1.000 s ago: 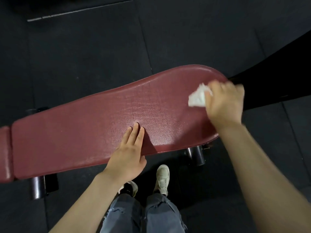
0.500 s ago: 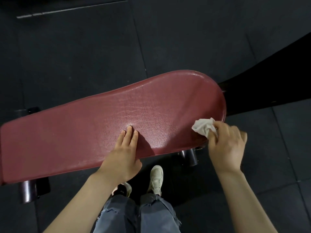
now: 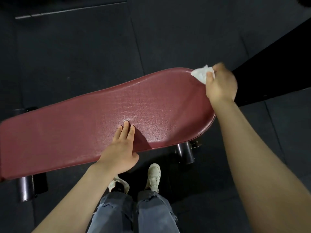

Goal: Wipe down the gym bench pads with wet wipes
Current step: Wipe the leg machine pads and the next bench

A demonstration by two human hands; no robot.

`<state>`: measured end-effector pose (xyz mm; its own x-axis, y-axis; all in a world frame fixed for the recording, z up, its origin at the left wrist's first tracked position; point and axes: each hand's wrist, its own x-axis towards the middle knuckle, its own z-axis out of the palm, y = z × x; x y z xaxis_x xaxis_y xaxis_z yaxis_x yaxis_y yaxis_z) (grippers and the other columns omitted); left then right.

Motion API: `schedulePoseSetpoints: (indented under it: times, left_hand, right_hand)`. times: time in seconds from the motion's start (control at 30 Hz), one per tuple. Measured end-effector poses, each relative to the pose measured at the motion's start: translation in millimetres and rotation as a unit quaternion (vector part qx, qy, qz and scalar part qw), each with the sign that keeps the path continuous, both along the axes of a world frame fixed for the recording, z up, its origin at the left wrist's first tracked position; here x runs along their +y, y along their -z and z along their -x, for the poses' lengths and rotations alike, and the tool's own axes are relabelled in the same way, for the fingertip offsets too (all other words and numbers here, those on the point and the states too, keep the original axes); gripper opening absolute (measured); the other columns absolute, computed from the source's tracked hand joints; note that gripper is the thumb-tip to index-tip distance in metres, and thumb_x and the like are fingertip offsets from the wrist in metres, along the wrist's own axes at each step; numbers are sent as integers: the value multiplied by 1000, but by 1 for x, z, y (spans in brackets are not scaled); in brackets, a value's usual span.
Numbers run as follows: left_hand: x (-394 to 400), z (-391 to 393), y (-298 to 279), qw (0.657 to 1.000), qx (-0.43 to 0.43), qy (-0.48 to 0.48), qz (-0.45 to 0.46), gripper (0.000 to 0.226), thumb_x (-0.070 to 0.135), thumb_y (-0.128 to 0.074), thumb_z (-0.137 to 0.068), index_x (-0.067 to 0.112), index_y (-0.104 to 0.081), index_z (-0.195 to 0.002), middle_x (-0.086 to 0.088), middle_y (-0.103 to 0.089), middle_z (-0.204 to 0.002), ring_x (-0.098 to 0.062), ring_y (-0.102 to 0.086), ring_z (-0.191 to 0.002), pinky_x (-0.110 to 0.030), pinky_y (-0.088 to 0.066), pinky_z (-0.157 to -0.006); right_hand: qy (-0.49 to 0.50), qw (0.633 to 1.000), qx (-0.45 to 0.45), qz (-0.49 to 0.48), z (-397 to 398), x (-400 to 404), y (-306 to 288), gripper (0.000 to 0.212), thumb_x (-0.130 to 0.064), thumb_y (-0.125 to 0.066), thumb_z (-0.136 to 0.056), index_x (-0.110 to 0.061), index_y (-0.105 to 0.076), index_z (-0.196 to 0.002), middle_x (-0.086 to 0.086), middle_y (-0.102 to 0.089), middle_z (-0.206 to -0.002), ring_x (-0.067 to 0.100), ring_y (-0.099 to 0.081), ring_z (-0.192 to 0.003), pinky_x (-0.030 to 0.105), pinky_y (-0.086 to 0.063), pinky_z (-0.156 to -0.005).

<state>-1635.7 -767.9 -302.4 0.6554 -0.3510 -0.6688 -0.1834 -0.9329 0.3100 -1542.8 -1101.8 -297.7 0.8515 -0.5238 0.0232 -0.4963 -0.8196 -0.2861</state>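
Observation:
A long dark-red bench pad (image 3: 84,128) runs across the view from lower left to upper right, its leather cracked near the middle. My left hand (image 3: 120,148) rests flat on the pad's near side, fingers straight. My right hand (image 3: 220,84) grips a crumpled white wet wipe (image 3: 201,74) and holds it against the pad's rounded far right end, at the top edge.
Black rubber floor tiles (image 3: 84,56) surround the bench. Dark cylindrical frame tubes stick out below the pad at the left (image 3: 25,188) and at the right (image 3: 185,153). A black slanted part (image 3: 272,61) rises behind the pad's right end. My shoes (image 3: 154,176) stand close to the bench.
My right hand with the wipe swept from the pad's far right edge down to its near right edge, then back up to the far end. My left hand stayed put.

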Motion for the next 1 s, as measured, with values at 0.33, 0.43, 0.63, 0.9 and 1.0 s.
schedulePoseSetpoints:
  times: [0.33, 0.43, 0.63, 0.9, 1.0]
  left_hand:
    - [-4, -1, -10, 999, 26, -18, -13, 88, 20, -52, -93, 17, 6, -159, 1, 21, -164, -23, 13, -152, -42, -24, -120]
    - [0, -1, -17, 999, 44, -25, 0, 84, 25, -53, -95, 14, 1, -159, -4, 15, -165, -27, 9, -153, -42, -16, -123]
    - [0, 29, -55, 996, 42, -60, 55, 72, 25, -53, -96, 10, -19, -157, -7, -7, -166, -25, -7, -153, -37, -14, -123]
    - [-3, 71, -132, 903, 52, -286, 316, 35, 32, -60, -97, 30, -57, -132, 17, -58, -134, -4, -54, -124, -26, -41, -106]
    - [4, 78, -167, 860, 31, -331, 387, 18, 30, -61, -96, 31, -66, -114, 18, -69, -114, 1, -62, -109, -22, -46, -98]
  right_hand:
    - [164, 976, 60, -127, 155, 57, 13, 20, -22, -46, -100, -8, -52, -113, 18, -65, -105, 34, -61, -92, 34, -40, -67]
    - [154, 958, 125, -209, 199, 87, 9, 15, -25, -46, -99, -13, -53, -106, 11, -66, -98, 29, -63, -84, 37, -49, -67]
    - [121, 929, 17, -349, 222, 107, -55, 10, -25, -50, -97, -19, -56, -94, -3, -61, -84, 11, -59, -75, 23, -45, -59]
    - [-53, 904, 3, -425, 196, 128, -138, 10, -19, -60, -91, -23, -70, -91, -8, -69, -85, 12, -64, -84, 32, -51, -78]
    - [-101, 887, 4, -451, 187, 149, -168, 14, -15, -59, -93, -21, -71, -93, -10, -72, -89, 7, -66, -86, 26, -52, -79]
